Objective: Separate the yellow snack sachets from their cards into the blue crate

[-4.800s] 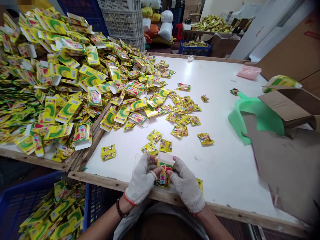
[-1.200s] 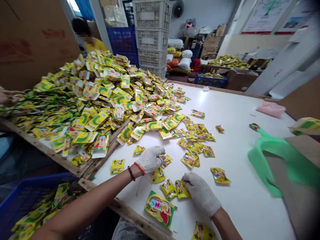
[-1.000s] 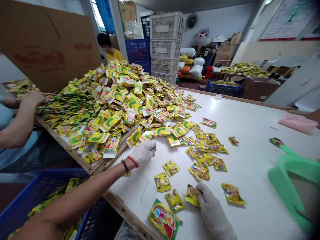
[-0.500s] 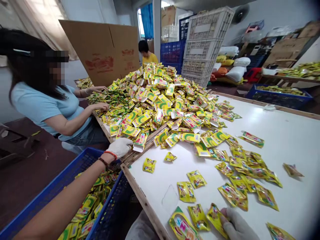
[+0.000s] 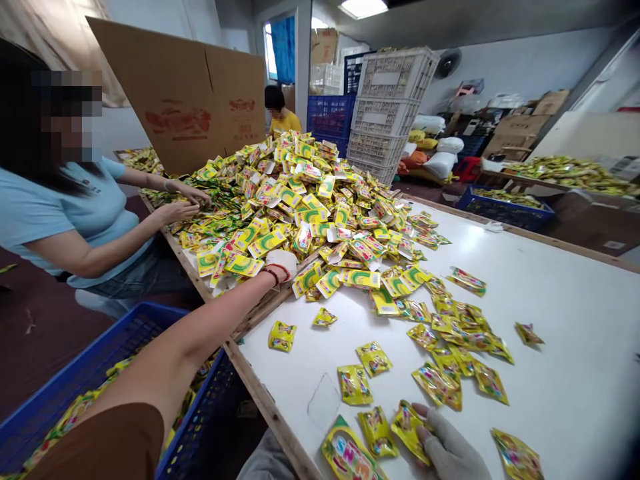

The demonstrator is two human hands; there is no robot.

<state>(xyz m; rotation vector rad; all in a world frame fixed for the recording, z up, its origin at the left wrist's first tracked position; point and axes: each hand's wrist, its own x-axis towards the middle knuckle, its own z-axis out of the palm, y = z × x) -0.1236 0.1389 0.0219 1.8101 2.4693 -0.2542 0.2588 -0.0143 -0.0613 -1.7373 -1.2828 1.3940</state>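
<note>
The left hand (image 5: 283, 261), gloved, is stretched far out to the near edge of the heap of flat cartons (image 5: 300, 200), its palm down among the yellow cartons at the heap's foot; the glove hides the fingers against the cartons, so I cannot tell whether they are spread or already pinching one. The right hand (image 5: 453, 453), also gloved, rests at the near edge of the white table (image 5: 575, 320), fingers together and lying flat, their tips pressing on a small yellow sachet (image 5: 409, 423); two more sachets (image 5: 377, 432) lie just left of it, and a larger printed packet (image 5: 350, 460) sits nearest the table edge.

By the look of it, the step in hand is fetching a fresh carton while the sachets are held ready; the next move would call for a firm pinch on a single carton, lifted free without dragging its neighbours off the heap.

Loose sachets are scattered between the two hands; a blue crate (image 5: 125, 347) stands below the left arm; a person in a light blue shirt (image 5: 55, 213) works at the far left side of the heap.
</note>
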